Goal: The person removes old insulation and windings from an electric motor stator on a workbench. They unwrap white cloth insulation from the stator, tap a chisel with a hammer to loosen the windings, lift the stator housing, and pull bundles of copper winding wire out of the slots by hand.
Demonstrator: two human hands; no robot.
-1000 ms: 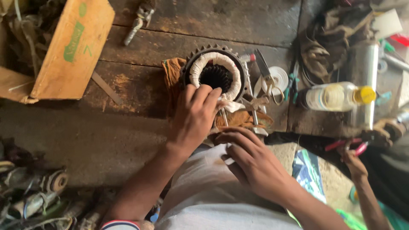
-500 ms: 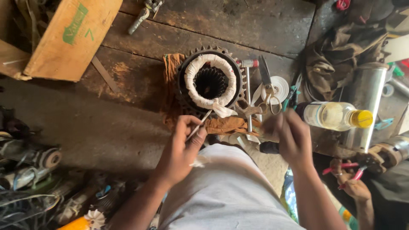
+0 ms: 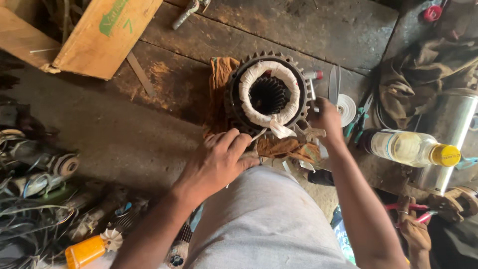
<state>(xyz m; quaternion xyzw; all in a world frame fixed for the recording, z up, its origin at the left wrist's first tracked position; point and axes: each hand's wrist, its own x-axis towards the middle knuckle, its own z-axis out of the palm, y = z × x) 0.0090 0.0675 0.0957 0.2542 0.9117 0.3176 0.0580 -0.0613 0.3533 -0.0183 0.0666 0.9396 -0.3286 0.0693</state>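
The left hand (image 3: 219,162) pinches a pale lead wire (image 3: 259,134) in a narrow grip, the motor stator (image 3: 269,92) just beyond it. The right hand (image 3: 326,117) touches the stator's side, its grip hidden.

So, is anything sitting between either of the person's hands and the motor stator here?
Nothing visible. The left hand rests at the near edge of the stator, by its loose white tape end. The right hand is against its right side. The scissors lie beyond.
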